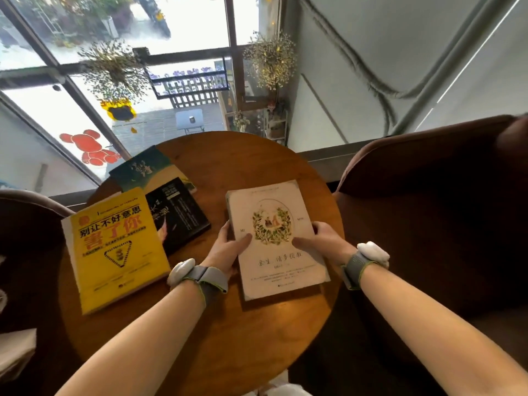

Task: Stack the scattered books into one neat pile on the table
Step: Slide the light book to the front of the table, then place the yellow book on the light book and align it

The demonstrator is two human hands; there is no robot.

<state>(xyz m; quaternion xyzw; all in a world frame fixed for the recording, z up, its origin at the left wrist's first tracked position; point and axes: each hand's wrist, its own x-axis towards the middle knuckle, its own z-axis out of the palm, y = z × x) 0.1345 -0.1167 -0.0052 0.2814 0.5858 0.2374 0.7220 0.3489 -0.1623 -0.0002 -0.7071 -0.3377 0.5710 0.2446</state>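
Both hands, left hand (228,247) and right hand (323,238), grip the white book (274,238) by its sides at the table's (243,167) three o'clock, while the yellow book (114,247), black book (177,212) and green book (148,170) overlap at nine to eleven o'clock.

Round wooden table (257,167) between brown armchairs (428,210), beside bright windows (185,24).

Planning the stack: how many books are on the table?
4. White book right, held by both hands; yellow book left; black book beside it; green book behind. More might hide underneath.
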